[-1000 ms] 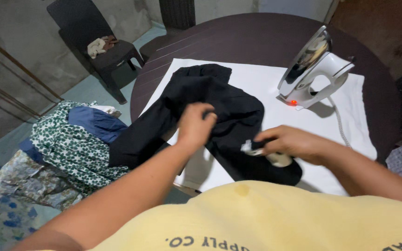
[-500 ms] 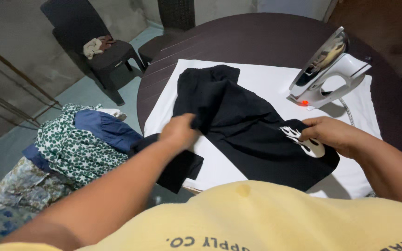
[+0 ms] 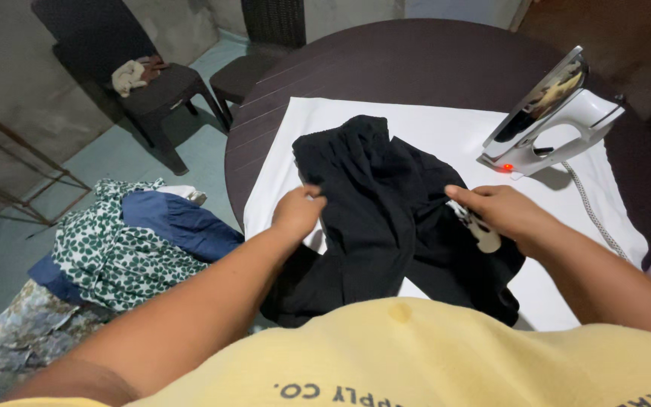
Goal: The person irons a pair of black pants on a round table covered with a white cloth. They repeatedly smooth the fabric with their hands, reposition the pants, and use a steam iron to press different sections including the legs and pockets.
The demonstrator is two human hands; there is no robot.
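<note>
The garment (image 3: 378, 203) is black with a white print (image 3: 482, 230). The cloth (image 3: 446, 128) beneath is white, the table (image 3: 416, 60) dark brown. The iron (image 3: 559, 113) is white and silver. The laundry pile (image 3: 122, 249) shows green-spotted white and blue.

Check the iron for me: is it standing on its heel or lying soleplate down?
Standing on its heel. The iron rests upright on the white cloth, shiny soleplate tilted up, facing away from the black garment.
</note>
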